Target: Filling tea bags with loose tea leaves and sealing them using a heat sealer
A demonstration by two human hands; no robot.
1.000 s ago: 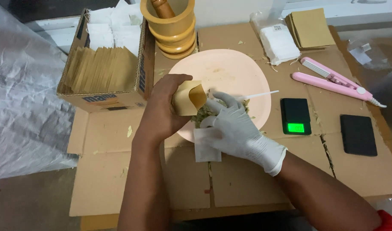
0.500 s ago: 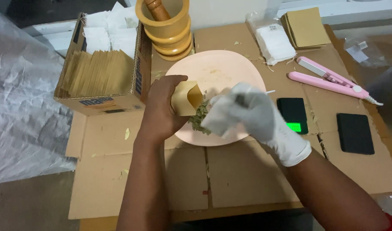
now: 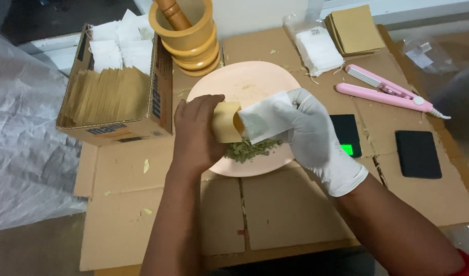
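1. A bare left hand [image 3: 196,130] is seen closed around a small tan paper envelope [image 3: 226,122], held above the near half of a pale pink plate [image 3: 255,82]. The envelope's open mouth is turned to the right.

2. A white-gloved right hand [image 3: 316,135] is seen pinching a flat white sachet [image 3: 262,116] between thumb and fingers. The sachet is held just to the right of the envelope, its left edge meeting the envelope's mouth; whether it has entered cannot be told.

3. The sachet's long axis is laid roughly left to right, tilted slightly upward to the right, and is lined up with the envelope's opening. The two hands are held close together, at about the same height.

4. A small heap of dried green leaves [image 3: 250,149] is seen on the plate, directly beneath both hands and touched by neither.

5. The plate is set on a worktop [image 3: 285,214] covered with flattened cardboard.

6. To the left, an open cardboard box [image 3: 117,125] is filled with tan envelopes and white sachets.

7. Behind the plate, a yellow mortar [image 3: 191,41] with a pestle is placed.

8. To the right, a pink crimping iron [image 3: 388,92], a small black scale [image 3: 347,135] with a lit green display, and a black pad [image 3: 417,153] are laid well apart from the hands.
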